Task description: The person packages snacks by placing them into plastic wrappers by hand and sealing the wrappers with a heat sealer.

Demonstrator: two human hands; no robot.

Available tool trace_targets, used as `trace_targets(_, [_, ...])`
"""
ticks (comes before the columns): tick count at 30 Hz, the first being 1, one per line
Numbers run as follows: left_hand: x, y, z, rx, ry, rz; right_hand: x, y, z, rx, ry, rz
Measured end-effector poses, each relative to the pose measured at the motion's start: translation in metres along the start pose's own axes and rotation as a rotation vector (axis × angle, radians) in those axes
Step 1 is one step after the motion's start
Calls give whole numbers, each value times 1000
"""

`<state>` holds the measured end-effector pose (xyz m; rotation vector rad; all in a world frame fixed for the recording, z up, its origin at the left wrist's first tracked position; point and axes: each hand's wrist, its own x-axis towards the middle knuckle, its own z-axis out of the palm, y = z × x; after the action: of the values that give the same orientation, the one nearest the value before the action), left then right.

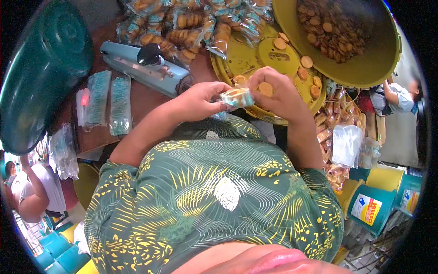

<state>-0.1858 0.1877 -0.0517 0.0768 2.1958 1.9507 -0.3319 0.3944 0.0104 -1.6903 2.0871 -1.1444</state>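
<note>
A small clear plastic bag of round biscuits [237, 97] with blue print is between my two hands, above the edge of a yellow-green lid [273, 51]. My left hand [200, 99] pinches the bag's left side between thumb and fingers. On the other side, the curled fingers of my right hand [279, 91] close on the bag's right edge. A round biscuit [265, 89] shows in the gap of the right hand; whether it is held or lies on the lid behind, I cannot tell. More loose biscuits [306, 61] lie on the lid.
A blue heat sealer [146, 64] with a black knob stands left of the lid. Filled biscuit packs [182, 27] are heaped behind it. Printed empty bags [97, 98] lie at left beside a dark green tub [50, 68]. A tilted yellow tub [292, 20] holds many biscuits. Other people sit at both sides.
</note>
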Motion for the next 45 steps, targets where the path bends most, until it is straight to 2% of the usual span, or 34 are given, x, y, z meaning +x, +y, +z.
trace_targets(1, [-1, -4, 1, -38, -1, 5, 2, 0, 4, 0, 5, 80])
trace_targets(4, [-4, -5, 10, -142, -18, 23, 4, 7, 28, 78, 66, -13])
trace_targets(7, [-4, 6, 11, -194, -56, -5, 3, -7, 45, 19, 187, -44])
trace_targets(10, [-2, 0, 13, -264, -83, -13, 0, -1, 48, -147, 215, -87])
trace_targets(13, [2, -10, 14, -346, -129, -53, -7, 14, 44, -87, 269, -40])
trace_targets(15, [1, -11, 12, -289, -105, -50, -14, 30, 22, -236, 360, 130])
trace_targets(17, [0, -14, 10, -278, -96, -25, -27, 65, 0, -716, 476, 243])
trace_targets(20, [-2, -19, 10, -313, -99, 19, -50, 89, -20, -833, 232, 592])
trace_targets(23, [-3, -13, 8, -299, -113, 18, -49, 86, -26, -408, 249, 748])
trace_targets(26, [2, -14, 5, -289, -178, 8, -32, 45, -16, -41, 345, 468])
trace_targets(29, [4, -10, 6, -291, -218, -7, -16, 19, 6, -23, 283, 129])
trace_targets(32, [3, -8, 8, -252, -209, 4, -7, 6, 13, 30, -101, 37])
trace_targets(33, [1, -5, 9, -235, -195, 1, -3, 5, 18, -14, -73, 29])
trace_targets(36, [-4, -4, 6, -240, -155, 7, 1, 11, 19, -13, 105, 174])
trace_targets(39, [-7, -4, 1, -271, -129, 42, -4, 32, 3, -291, 189, 543])
trace_targets(42, [-6, -9, 0, -325, -133, 73, -29, 64, 9, -545, -6, 479])
trace_targets(45, [-4, -8, 0, -346, -151, 66, -26, 56, 3, -200, -71, 663])
